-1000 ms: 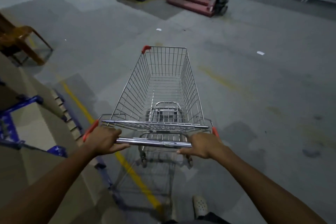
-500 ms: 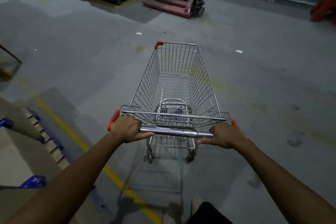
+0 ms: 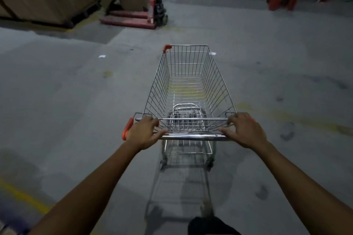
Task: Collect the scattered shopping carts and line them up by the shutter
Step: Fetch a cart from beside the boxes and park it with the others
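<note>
Both hands are on the shopping cart (image 3: 158, 86), which stands mid-floor on the concrete, nose toward the pallet jack (image 3: 133, 19) at the far edge; my left hand (image 3: 143, 132) wraps the handle bar (image 3: 193, 136) at its left end; my right hand (image 3: 246, 131) only rests on the right end, fingers (image 3: 232, 118) splayed onto the rear rim; I should close that grip before steering, since no shutter is in view.
</note>
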